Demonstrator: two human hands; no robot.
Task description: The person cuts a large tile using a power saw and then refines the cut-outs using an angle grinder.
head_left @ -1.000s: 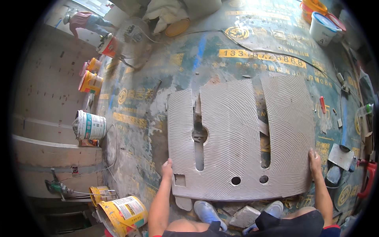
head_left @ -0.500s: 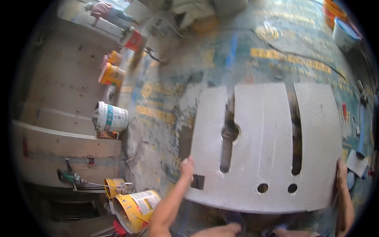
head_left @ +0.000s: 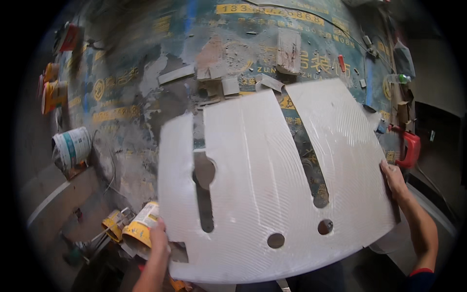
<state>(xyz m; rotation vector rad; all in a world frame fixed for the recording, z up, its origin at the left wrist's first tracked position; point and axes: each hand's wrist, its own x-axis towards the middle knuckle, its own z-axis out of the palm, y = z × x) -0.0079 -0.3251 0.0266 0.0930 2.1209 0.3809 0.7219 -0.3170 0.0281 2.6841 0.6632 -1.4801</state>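
Note:
A large grey panel (head_left: 243, 180), coated with combed ridges of pale paste, is held up above the floor, tilted. It has two long slots open at the far edge, one widened by a round opening, two small round holes and a square cutout near the lower left. My left hand (head_left: 158, 238) grips its left edge near the lower corner. My right hand (head_left: 393, 175) is closed on the right edge, higher up. The panel hides part of my legs. Offcuts (head_left: 231, 85) and a long block (head_left: 289, 51) lie just beyond its far edge.
A white bucket (head_left: 73, 146), yellow buckets (head_left: 137, 233) and orange buckets (head_left: 53, 97) line the left side, by a mixer tool (head_left: 74, 255). A red-handled tool (head_left: 408, 148), a bottle (head_left: 399, 78) and a small red tool (head_left: 341, 63) lie right. A cable (head_left: 335, 27) crosses the far floor.
Both hands have lifted the panel; it now hangs tilted, exposing offcuts on the floor beyond it. The camera view has shifted, and the person at the upper left is out of sight.

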